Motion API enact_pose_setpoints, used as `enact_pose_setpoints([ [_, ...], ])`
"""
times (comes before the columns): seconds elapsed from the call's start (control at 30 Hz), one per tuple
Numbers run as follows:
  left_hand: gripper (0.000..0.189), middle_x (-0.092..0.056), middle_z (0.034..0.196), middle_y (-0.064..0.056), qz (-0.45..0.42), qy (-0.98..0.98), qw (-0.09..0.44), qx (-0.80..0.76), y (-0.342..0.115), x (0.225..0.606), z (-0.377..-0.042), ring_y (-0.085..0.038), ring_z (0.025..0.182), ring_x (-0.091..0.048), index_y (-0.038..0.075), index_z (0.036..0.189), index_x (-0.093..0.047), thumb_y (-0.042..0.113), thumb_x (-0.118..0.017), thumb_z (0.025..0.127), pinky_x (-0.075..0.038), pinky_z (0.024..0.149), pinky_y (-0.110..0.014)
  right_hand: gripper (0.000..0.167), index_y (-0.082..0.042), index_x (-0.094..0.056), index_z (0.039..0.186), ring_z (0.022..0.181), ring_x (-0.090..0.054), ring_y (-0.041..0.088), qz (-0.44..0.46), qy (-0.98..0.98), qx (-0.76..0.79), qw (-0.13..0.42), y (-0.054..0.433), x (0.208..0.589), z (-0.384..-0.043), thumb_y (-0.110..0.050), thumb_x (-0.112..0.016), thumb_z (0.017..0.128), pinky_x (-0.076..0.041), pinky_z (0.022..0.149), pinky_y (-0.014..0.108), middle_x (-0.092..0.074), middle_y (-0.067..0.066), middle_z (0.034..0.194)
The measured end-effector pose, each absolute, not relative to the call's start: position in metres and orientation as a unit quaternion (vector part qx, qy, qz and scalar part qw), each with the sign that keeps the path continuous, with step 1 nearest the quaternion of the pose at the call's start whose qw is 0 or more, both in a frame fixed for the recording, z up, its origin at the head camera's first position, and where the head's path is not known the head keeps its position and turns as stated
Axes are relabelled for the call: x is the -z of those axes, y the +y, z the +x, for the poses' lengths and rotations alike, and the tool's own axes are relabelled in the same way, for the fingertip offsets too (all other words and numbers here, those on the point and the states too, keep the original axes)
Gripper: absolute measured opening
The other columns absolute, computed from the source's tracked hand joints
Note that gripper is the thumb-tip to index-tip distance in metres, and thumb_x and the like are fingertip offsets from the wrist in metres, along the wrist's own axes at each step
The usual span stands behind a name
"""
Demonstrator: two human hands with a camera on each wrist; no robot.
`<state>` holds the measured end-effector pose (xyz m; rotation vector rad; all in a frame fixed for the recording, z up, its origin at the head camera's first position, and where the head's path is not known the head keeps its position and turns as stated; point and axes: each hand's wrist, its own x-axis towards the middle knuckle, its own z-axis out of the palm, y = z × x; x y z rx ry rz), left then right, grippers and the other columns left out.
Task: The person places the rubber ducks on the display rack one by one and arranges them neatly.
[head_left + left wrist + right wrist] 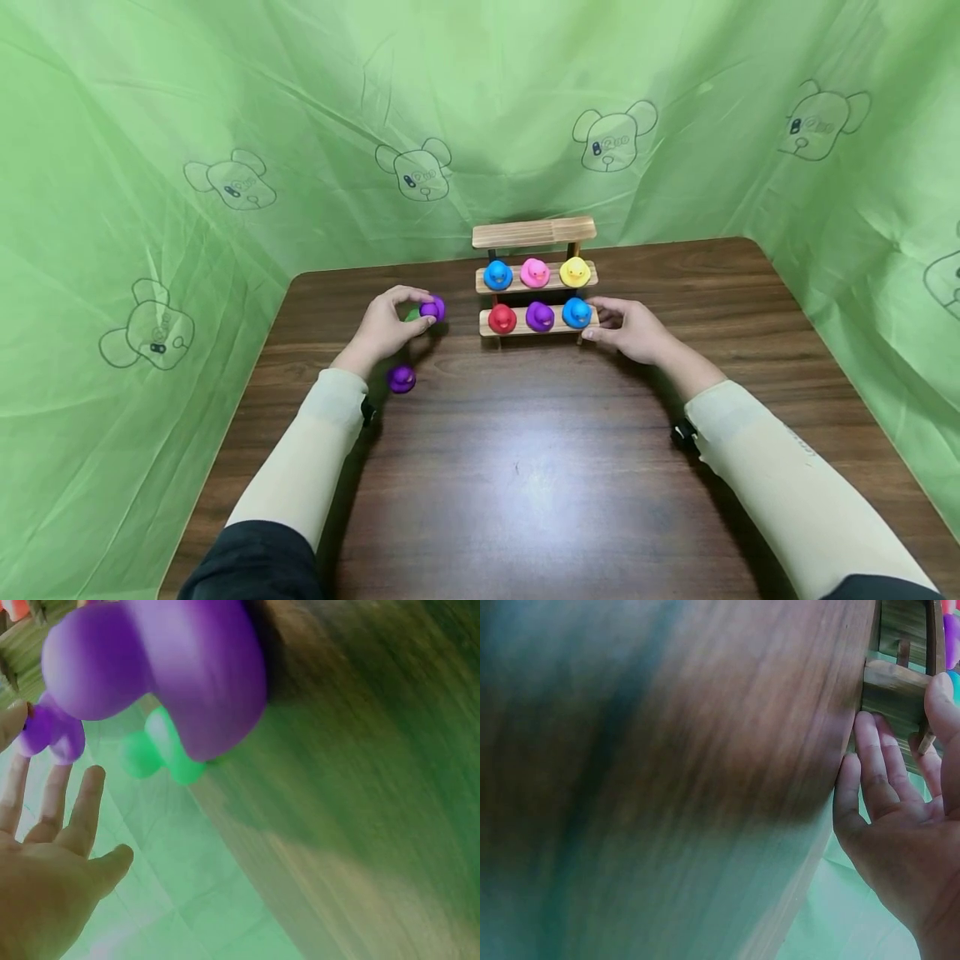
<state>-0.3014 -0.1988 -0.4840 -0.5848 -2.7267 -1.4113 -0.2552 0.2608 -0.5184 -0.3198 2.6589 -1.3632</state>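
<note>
My left hand (385, 327) pinches a purple rubber duck (433, 309) between thumb and fingers, left of a small wooden tiered rack (534, 233). Partly hidden behind that hand is a green duck (161, 750), which shows better in the left wrist view. Another purple duck (401, 379) sits on the table nearer to me. My right hand (633, 331) holds the right end of the rack's lowest shelf, its thumb at the front edge. That shelf bears a red duck (502, 318), a purple duck (540, 317) and a blue duck (577, 313).
On the rack's middle shelf sit a blue duck (498, 275), a pink duck (535, 272) and a yellow duck (574, 272). The top shelf bears no ducks. A green cloth (517, 100) with drawn bear heads hangs around the brown wooden table (480, 467).
</note>
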Motion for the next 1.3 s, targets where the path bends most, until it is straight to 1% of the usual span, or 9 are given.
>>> enact_pose_setpoints([
  [0.13,0.028,-0.067,0.129,-0.006,-0.181,-0.860,0.003,0.477,-0.199,0.479,-0.299,-0.028,0.115,-0.069,0.008,0.115,-0.076,0.009,-0.086,0.088,-0.049,0.108,-0.054,0.064,-0.009,-0.059,0.148,0.106,-0.068,0.030,-0.108,0.882,0.454,0.066,0.260,0.520,-0.255,-0.030,-0.083,0.093,-0.057,0.084,0.031,-0.072,0.016,0.116],
  [0.23,0.031,-0.067,0.127,-0.008,-0.183,-0.857,0.004,0.482,-0.198,0.474,-0.298,-0.030,0.114,-0.069,0.008,0.117,-0.075,0.007,-0.085,0.088,-0.049,0.106,-0.059,0.064,-0.009,-0.059,0.148,0.106,-0.068,0.029,-0.109,0.881,0.456,0.065,0.261,0.521,-0.255,-0.030,-0.084,0.092,-0.057,0.084,0.031,-0.072,0.016,0.116],
  [0.43,0.038,-0.069,0.125,-0.008,-0.184,-0.843,0.012,0.505,-0.191,0.462,-0.297,-0.031,0.113,-0.069,0.008,0.124,-0.072,0.006,-0.085,0.088,-0.054,0.102,-0.045,0.064,-0.009,-0.060,0.147,0.104,-0.068,0.029,-0.110,0.881,0.457,0.063,0.261,0.520,-0.254,-0.029,-0.084,0.092,-0.058,0.084,0.033,-0.072,0.016,0.115],
  [0.6,0.034,-0.069,0.133,-0.007,-0.192,-0.831,0.027,0.521,-0.182,0.449,-0.296,-0.026,0.117,-0.067,0.009,0.121,-0.076,0.011,-0.087,0.088,-0.050,0.107,-0.050,0.063,-0.008,-0.060,0.147,0.104,-0.068,0.030,-0.109,0.882,0.454,0.064,0.260,0.518,-0.251,-0.027,-0.084,0.092,-0.058,0.086,0.037,-0.072,0.017,0.116],
  [0.73,0.034,-0.069,0.134,-0.008,-0.209,-0.825,0.043,0.523,-0.172,0.439,-0.297,-0.026,0.120,-0.064,0.008,0.119,-0.077,0.013,-0.087,0.088,-0.047,0.109,-0.054,0.063,-0.009,-0.060,0.147,0.104,-0.068,0.030,-0.110,0.883,0.452,0.059,0.260,0.517,-0.251,-0.027,-0.084,0.092,-0.058,0.085,0.038,-0.072,0.017,0.116],
  [0.97,0.033,-0.065,0.137,-0.015,-0.217,-0.820,0.053,0.526,-0.146,0.415,-0.292,-0.035,0.120,-0.065,-0.001,0.120,-0.074,0.006,-0.084,0.090,-0.049,0.106,-0.055,0.062,-0.007,-0.060,0.146,0.104,-0.069,0.030,-0.118,0.880,0.457,0.053,0.260,0.518,-0.251,-0.024,-0.085,0.092,-0.058,0.085,0.036,-0.073,0.017,0.115],
  [1.07,0.032,-0.064,0.136,-0.017,-0.221,-0.819,0.056,0.526,-0.133,0.400,-0.286,-0.035,0.119,-0.066,-0.004,0.122,-0.073,0.003,-0.081,0.091,-0.051,0.105,-0.052,0.062,-0.006,-0.061,0.146,0.104,-0.069,0.030,-0.119,0.880,0.456,0.052,0.260,0.518,-0.251,-0.023,-0.085,0.092,-0.058,0.087,0.038,-0.073,0.017,0.115],
  [1.2,0.033,-0.065,0.135,-0.014,-0.229,-0.816,0.059,0.527,-0.119,0.389,-0.285,-0.029,0.119,-0.066,-0.002,0.126,-0.072,0.004,-0.078,0.094,-0.050,0.108,-0.044,0.060,-0.007,-0.061,0.145,0.105,-0.069,0.030,-0.118,0.881,0.454,0.052,0.260,0.519,-0.252,-0.022,-0.085,0.091,-0.058,0.090,0.041,-0.073,0.017,0.116],
  [1.3,0.033,-0.064,0.133,-0.017,-0.235,-0.808,0.069,0.535,-0.107,0.385,-0.288,-0.030,0.119,-0.065,-0.003,0.126,-0.071,0.003,-0.077,0.094,-0.047,0.112,-0.047,0.060,-0.007,-0.061,0.145,0.106,-0.069,0.029,-0.121,0.882,0.453,0.051,0.260,0.519,-0.253,-0.022,-0.084,0.092,-0.057,0.092,0.043,-0.073,0.017,0.116],
])
